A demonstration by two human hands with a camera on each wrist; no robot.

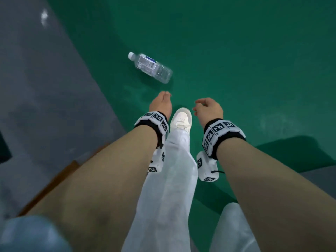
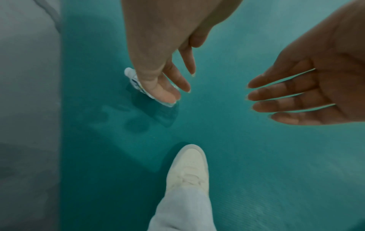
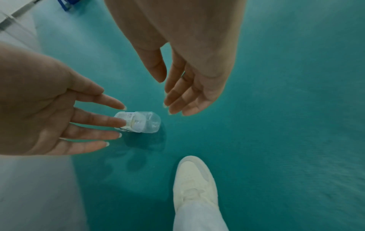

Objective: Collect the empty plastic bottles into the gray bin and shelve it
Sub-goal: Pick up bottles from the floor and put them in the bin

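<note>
Both your hands, left hand (image 1: 161,104) and right hand (image 1: 209,108), hang relaxed and empty above the clear capped plastic bottle (image 1: 151,67) lying on the green floor (image 1: 245,60), so grip its mid-body gently.

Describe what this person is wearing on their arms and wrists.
Both forearms are bare. The left hand and right hand each have a black wrist strap carrying white blocks printed with black-and-white square markers. A light blue sleeve shows at the left upper arm.

Dim, even light; a glare patch on the gray floor (image 1: 44,16), soft shadows, wrist views blurred and edge-stretched.
</note>
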